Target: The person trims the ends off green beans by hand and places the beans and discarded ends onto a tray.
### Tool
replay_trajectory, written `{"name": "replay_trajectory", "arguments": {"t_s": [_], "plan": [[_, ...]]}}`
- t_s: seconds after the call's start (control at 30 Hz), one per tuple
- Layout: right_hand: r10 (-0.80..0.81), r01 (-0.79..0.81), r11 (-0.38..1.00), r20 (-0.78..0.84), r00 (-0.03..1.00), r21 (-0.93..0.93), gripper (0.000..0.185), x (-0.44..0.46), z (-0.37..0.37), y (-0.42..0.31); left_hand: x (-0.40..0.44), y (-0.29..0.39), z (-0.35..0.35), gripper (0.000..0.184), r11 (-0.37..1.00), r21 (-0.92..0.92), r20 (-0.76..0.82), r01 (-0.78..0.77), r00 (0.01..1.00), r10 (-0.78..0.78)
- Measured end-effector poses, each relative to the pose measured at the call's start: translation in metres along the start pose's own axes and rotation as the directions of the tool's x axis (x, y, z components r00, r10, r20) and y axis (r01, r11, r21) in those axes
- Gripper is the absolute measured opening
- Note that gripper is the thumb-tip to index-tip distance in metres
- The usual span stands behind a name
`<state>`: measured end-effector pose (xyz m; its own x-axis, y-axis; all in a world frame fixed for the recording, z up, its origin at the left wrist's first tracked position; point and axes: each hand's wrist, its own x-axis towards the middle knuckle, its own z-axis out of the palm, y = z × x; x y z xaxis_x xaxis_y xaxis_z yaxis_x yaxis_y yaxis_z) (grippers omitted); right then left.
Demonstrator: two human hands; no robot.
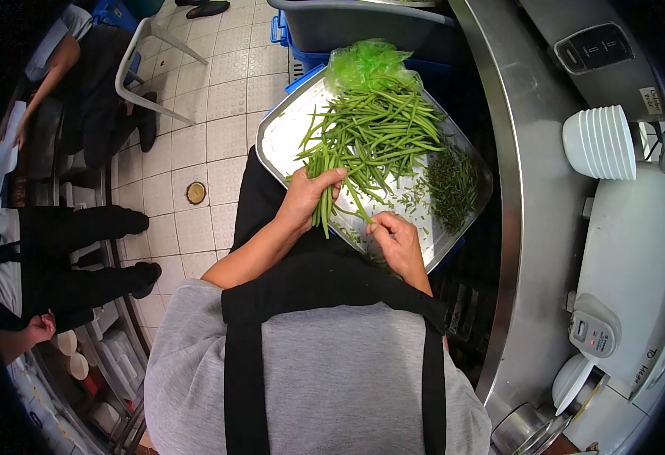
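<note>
My left hand [307, 199] is closed around a bunch of green beans [325, 208] at the near left edge of a metal tray [279, 136]. With thumb and fingertips, my right hand [398, 241] pinches the near end of one green bean [360, 208] that slants down from the left hand. A big heap of green beans [382, 125] fills the middle of the tray. On its right side lies a dark pile of bean trimmings [454, 189], with small bits scattered around. A green plastic bag [367, 64] rests at the far edge.
A steel counter [508, 227] runs along the right, bearing stacked white bowls [599, 142] and a rice cooker [594, 334]. A grey tub [378, 30] stands beyond the tray. To the left are a chair [150, 76], two people [52, 250] and shelves with containers.
</note>
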<state>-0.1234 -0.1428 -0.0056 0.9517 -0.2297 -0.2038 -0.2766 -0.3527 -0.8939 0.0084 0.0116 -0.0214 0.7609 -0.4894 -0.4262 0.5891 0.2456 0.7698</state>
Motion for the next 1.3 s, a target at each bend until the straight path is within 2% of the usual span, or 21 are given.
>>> {"name": "replay_trajectory", "arguments": {"t_s": [0.1, 0.2, 0.23, 0.33, 0.47, 0.5, 0.57, 0.6, 0.63, 0.73, 0.77, 0.87, 0.97, 1.03, 1.17, 1.23, 1.3], "plan": [[0.182, -0.174, 0.946, -0.005, 0.983, 0.272, 0.014, 0.002, -0.001, 0.007, -0.002, 0.001, 0.001, 0.013, 0.999, -0.005, -0.007, -0.033, 0.999, 0.033], [0.182, -0.126, 0.796, -0.035, 0.983, 0.591, 0.013, 0.005, 0.001, 0.02, -0.001, 0.0, 0.002, 0.013, 0.996, -0.035, -0.011, -0.084, 0.996, 0.084], [0.171, -0.078, 0.686, -0.056, 0.984, 0.723, 0.015, 0.007, 0.0, 0.023, -0.001, 0.002, 0.0, 0.014, 0.994, -0.063, -0.021, -0.094, 0.995, 0.093], [0.299, -0.067, 0.602, -0.147, 0.943, 0.796, 0.018, 0.006, -0.006, 0.021, 0.004, 0.01, -0.009, 0.016, 0.986, -0.13, -0.069, -0.107, 0.993, 0.099], [0.162, -0.095, 0.872, -0.1, 0.982, 0.48, 0.02, 0.001, -0.009, 0.037, 0.01, 0.01, -0.019, 0.017, 0.969, -0.245, -0.052, -0.045, 0.998, 0.033], [0.179, -0.135, 0.894, -0.065, 0.982, 0.428, 0.015, -0.001, -0.009, 0.037, 0.011, 0.009, -0.019, 0.017, 0.964, -0.267, -0.05, -0.016, 0.999, 0.003], [0.146, -0.129, 0.984, -0.137, 0.98, 0.124, 0.012, -0.002, -0.003, 0.033, 0.009, 0.007, -0.016, 0.018, 0.959, -0.283, -0.078, 0.005, 0.997, -0.028], [0.12, -0.127, 0.991, -0.167, 0.979, -0.034, 0.01, -0.002, 0.002, 0.03, 0.008, 0.006, -0.013, 0.018, 0.956, -0.292, -0.093, 0.014, 0.995, -0.044], [-0.056, 0.014, 0.986, -0.25, 0.967, -0.169, 0.012, -0.001, 0.008, 0.03, 0.007, 0.008, -0.009, 0.019, 0.955, -0.295, -0.108, -0.009, 0.994, -0.024], [-0.052, 0.001, 0.964, -0.183, 0.982, -0.266, 0.018, 0.001, 0.011, 0.021, 0.01, 0.011, -0.022, 0.019, 0.948, -0.315, 0.001, 0.035, 0.999, -0.037], [-0.094, 0.045, 0.944, -0.135, 0.986, -0.327, 0.023, 0.003, 0.012, 0.032, 0.012, 0.012, -0.022, 0.018, 0.951, -0.308, -0.05, -0.011, 0.999, -0.004], [-0.175, 0.074, 0.833, -0.134, 0.975, -0.549, 0.021, 0.01, 0.017, 0.029, 0.014, 0.012, -0.032, 0.016, 0.939, -0.343, -0.077, -0.036, 0.997, 0.01], [-0.222, 0.106, 0.821, -0.143, 0.964, -0.561, 0.016, 0.021, 0.02, 0.026, 0.013, 0.013, -0.036, 0.014, 0.942, -0.331, -0.066, -0.051, 0.997, 0.03], [-0.243, 0.162, 0.81, -0.072, 0.967, -0.563, 0.013, 0.023, 0.022, 0.022, 0.011, 0.015, -0.035, 0.014, 0.955, -0.289, -0.071, -0.065, 0.996, 0.046], [-0.275, 0.222, 0.727, 0.021, 0.961, -0.649, 0.011, 0.023, 0.03, 0.032, 0.004, 0.021, -0.03, 0.015, 1.0, -0.029, 0.003, 0.013, 1.0, -0.013], [-0.278, 0.235, 0.707, 0.043, 0.96, -0.667, 0.01, 0.021, 0.031, 0.034, 0.001, 0.02, -0.024, 0.015, 0.968, 0.25, 0.076, -0.001, 0.997, -0.018], [-0.273, 0.239, 0.724, 0.049, 0.961, -0.647, 0.009, 0.017, 0.028, 0.03, -0.002, 0.016, -0.017, 0.016, 0.86, 0.503, 0.167, -0.083, 0.986, -0.002]]}}
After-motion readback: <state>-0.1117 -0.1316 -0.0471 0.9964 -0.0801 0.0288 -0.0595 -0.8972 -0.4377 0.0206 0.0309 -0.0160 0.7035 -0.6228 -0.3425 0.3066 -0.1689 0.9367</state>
